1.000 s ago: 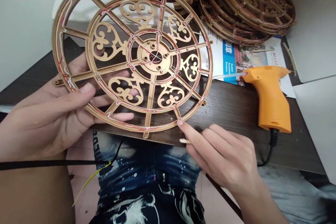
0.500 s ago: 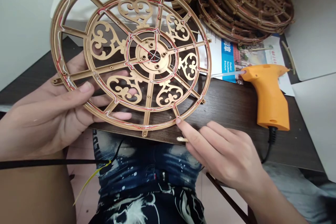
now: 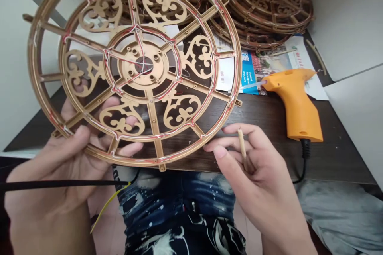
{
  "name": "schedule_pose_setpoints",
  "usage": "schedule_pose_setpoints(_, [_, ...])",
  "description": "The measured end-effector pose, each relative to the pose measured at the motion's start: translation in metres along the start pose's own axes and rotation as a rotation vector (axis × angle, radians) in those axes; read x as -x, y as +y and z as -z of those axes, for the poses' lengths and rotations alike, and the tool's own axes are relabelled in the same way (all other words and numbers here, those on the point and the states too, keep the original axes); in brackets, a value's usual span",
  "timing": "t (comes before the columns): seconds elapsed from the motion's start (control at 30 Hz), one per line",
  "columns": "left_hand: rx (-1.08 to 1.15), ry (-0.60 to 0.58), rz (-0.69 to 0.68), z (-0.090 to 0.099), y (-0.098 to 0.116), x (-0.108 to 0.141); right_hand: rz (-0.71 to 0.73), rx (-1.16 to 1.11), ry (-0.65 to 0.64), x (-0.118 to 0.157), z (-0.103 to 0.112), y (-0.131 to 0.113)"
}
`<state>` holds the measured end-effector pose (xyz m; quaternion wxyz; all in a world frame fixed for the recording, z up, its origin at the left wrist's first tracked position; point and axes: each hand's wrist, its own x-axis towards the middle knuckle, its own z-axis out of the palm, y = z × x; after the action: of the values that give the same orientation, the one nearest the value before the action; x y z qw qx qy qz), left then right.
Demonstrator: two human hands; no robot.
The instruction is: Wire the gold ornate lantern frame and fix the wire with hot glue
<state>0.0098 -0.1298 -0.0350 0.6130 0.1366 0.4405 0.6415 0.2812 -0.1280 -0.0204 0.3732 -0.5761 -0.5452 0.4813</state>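
A round, gold-coloured ornamental frame with spokes, scrollwork and a hub is held up, tilted, over the dark table. Red and white wires run along its rings and some spokes, crossing at the hub's hole. My left hand grips the lower left rim, thumb in front and fingers behind. My right hand is at the lower right rim, its fingertips touching or very near it. A short, thin wooden stick is tucked among the right hand's curled fingers.
An orange glue gun with a clear glue stick and black cord lies on the right. Stacked similar frames stand at the back, partly on a printed brochure. A black cord with a yellow tie crosses at lower left.
The frame has turned and come closer, shifting left. My right hand has turned from pointing at the rim with a fingertip to palm up, with the stick now upright among its fingers.
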Motion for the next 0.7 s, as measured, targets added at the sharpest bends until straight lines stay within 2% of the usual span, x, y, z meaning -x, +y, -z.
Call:
schedule_pose_setpoints(0.13, [-0.073,0.039,0.013,-0.026,-0.007,0.011,-0.074,-0.245,-0.151,-0.008,-0.004,-0.006])
schedule_pose_setpoints(0.27, [-0.083,0.040,-0.034,-0.042,-0.012,0.013,-0.058,-0.323,-0.219,-0.015,-0.004,-0.012])
schedule_pose_setpoints(0.4, [-0.098,0.095,-0.032,-0.042,-0.013,0.013,-0.051,-0.336,-0.235,-0.016,-0.003,-0.012])
schedule_pose_setpoints(0.5, [-0.123,0.058,-0.048,-0.035,-0.014,0.015,-0.024,-0.329,-0.222,-0.016,-0.002,-0.012])
schedule_pose_setpoints(0.7, [-0.184,-0.028,-0.056,-0.029,-0.015,0.014,-0.045,-0.144,-0.180,-0.017,0.006,-0.013])
